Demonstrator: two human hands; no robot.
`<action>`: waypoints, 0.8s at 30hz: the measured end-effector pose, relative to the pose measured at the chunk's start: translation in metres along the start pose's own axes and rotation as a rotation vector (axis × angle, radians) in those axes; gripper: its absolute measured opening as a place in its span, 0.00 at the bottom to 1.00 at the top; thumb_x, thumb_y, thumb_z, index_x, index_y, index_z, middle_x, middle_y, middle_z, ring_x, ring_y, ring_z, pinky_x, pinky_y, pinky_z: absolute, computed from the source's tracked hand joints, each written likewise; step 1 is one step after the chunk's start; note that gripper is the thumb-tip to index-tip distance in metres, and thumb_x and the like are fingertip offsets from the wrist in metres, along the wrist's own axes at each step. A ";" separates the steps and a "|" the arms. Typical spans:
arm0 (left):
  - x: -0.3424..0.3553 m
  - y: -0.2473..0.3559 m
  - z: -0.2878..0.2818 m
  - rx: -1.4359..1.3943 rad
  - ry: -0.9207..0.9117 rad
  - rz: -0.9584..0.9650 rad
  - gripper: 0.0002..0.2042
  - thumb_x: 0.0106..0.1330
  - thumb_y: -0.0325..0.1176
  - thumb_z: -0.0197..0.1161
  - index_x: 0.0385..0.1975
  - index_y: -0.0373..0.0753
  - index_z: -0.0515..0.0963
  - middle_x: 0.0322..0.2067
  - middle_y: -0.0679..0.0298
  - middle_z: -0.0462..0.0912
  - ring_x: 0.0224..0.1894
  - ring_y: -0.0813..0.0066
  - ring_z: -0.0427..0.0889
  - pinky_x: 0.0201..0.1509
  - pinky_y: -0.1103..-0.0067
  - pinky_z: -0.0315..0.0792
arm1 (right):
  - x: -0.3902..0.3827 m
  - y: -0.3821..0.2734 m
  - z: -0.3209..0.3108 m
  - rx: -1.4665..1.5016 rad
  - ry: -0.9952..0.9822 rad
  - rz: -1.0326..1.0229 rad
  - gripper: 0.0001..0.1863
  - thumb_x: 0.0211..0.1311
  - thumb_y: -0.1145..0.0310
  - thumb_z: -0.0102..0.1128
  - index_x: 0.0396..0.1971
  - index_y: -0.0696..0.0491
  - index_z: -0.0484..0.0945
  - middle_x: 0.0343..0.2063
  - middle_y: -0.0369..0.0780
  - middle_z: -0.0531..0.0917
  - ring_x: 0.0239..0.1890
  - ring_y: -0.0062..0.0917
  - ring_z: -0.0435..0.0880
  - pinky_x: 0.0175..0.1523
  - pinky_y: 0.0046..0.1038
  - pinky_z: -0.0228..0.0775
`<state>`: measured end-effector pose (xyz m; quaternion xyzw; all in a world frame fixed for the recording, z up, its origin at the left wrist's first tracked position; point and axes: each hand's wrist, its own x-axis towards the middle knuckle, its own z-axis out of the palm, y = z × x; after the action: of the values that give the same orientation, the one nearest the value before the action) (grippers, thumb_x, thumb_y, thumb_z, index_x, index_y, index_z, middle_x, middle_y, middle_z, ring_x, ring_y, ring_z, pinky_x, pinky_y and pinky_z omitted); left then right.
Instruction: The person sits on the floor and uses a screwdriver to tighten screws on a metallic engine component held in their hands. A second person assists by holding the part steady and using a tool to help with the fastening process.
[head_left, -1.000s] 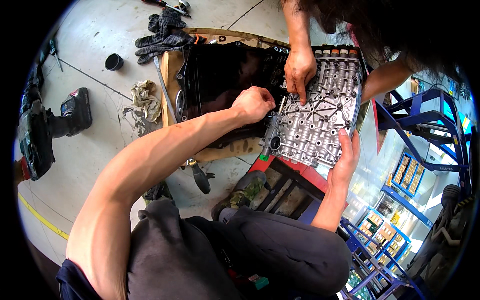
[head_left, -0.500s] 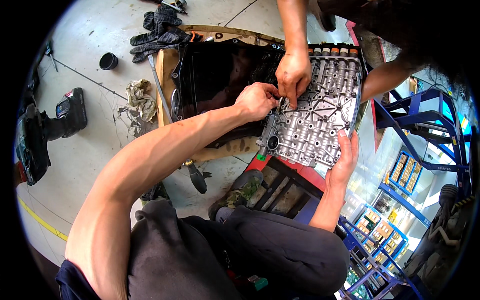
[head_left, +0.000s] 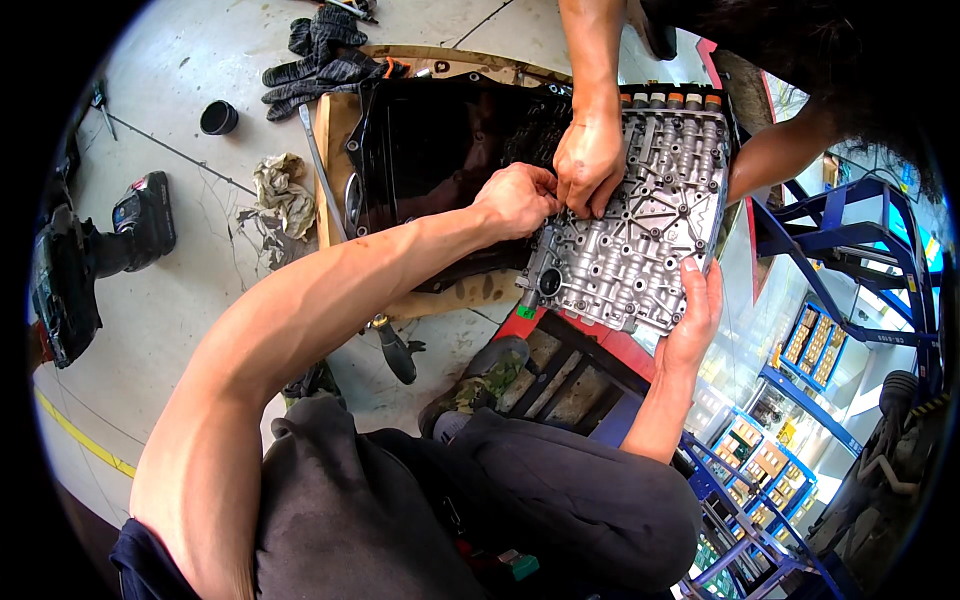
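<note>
A silver transmission valve body [head_left: 640, 245], covered in channels and bolt holes, is tilted over the right end of a black oil pan [head_left: 430, 150]. My right hand [head_left: 692, 315] grips its lower right corner, thumb on top and fingers along the side. At the valve body's left edge my left hand [head_left: 518, 200] is closed in a pinch; whatever its fingertips hold is hidden. Right beside those fingertips a co-worker's hand [head_left: 590, 165] reaches down from the far side, its fingers bent onto the metal. The co-worker's other arm [head_left: 785, 160] comes in at the right edge.
Under the pan lies cardboard [head_left: 470, 298], with a pry bar [head_left: 322, 175] alongside. Dark gloves [head_left: 325, 65], a black cup [head_left: 219, 118], a crumpled rag [head_left: 285, 195], a cordless tool [head_left: 120, 235] and a screwdriver [head_left: 393, 350] are on the floor. Blue metal frames [head_left: 850, 260] stand at right.
The co-worker's fingers have curled in more at the valve body's left edge. My hands stay nearly where they were; the whole view has shifted slightly.
</note>
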<state>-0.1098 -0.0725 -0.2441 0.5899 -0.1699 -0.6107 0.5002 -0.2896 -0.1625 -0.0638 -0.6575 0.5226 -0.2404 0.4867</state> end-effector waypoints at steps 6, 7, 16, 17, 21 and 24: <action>0.003 -0.006 0.003 0.015 -0.009 0.032 0.08 0.68 0.32 0.68 0.43 0.38 0.87 0.28 0.67 0.84 0.29 0.78 0.83 0.33 0.77 0.79 | -0.001 -0.003 0.001 0.001 -0.022 0.003 0.24 0.72 0.64 0.64 0.61 0.63 0.74 0.49 0.39 0.82 0.50 0.21 0.79 0.61 0.25 0.68; 0.004 -0.008 0.002 0.048 -0.006 0.033 0.10 0.65 0.33 0.70 0.44 0.39 0.88 0.31 0.65 0.88 0.33 0.74 0.86 0.39 0.74 0.80 | -0.002 -0.004 0.003 0.010 -0.023 0.005 0.24 0.72 0.64 0.63 0.61 0.63 0.74 0.49 0.39 0.82 0.50 0.21 0.79 0.61 0.25 0.68; -0.012 -0.006 0.003 0.293 -0.003 0.174 0.12 0.65 0.35 0.71 0.47 0.41 0.89 0.38 0.54 0.91 0.44 0.59 0.91 0.51 0.67 0.81 | 0.002 0.001 -0.001 -0.053 0.008 -0.034 0.20 0.73 0.65 0.59 0.59 0.60 0.74 0.48 0.39 0.85 0.45 0.21 0.86 0.52 0.25 0.78; -0.014 -0.004 0.004 0.296 0.007 0.176 0.13 0.66 0.34 0.72 0.48 0.41 0.89 0.38 0.52 0.91 0.43 0.59 0.91 0.50 0.67 0.81 | 0.002 0.000 -0.001 -0.047 0.007 -0.024 0.23 0.72 0.65 0.61 0.60 0.61 0.74 0.49 0.40 0.84 0.47 0.21 0.84 0.55 0.25 0.75; -0.016 0.001 0.006 0.284 0.036 0.141 0.13 0.65 0.36 0.73 0.47 0.41 0.89 0.37 0.53 0.91 0.43 0.58 0.91 0.50 0.66 0.81 | 0.000 -0.001 0.000 -0.039 0.014 -0.011 0.28 0.71 0.63 0.64 0.63 0.65 0.72 0.51 0.41 0.82 0.51 0.23 0.79 0.62 0.26 0.68; -0.012 -0.001 0.006 0.271 0.034 0.149 0.12 0.64 0.36 0.73 0.45 0.40 0.89 0.37 0.53 0.91 0.43 0.59 0.90 0.50 0.67 0.81 | -0.001 0.000 0.000 -0.030 0.033 -0.006 0.28 0.71 0.63 0.64 0.63 0.65 0.72 0.51 0.41 0.82 0.51 0.23 0.78 0.62 0.26 0.68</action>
<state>-0.1183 -0.0648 -0.2371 0.6481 -0.2855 -0.5332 0.4627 -0.2898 -0.1620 -0.0635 -0.6621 0.5322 -0.2447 0.4674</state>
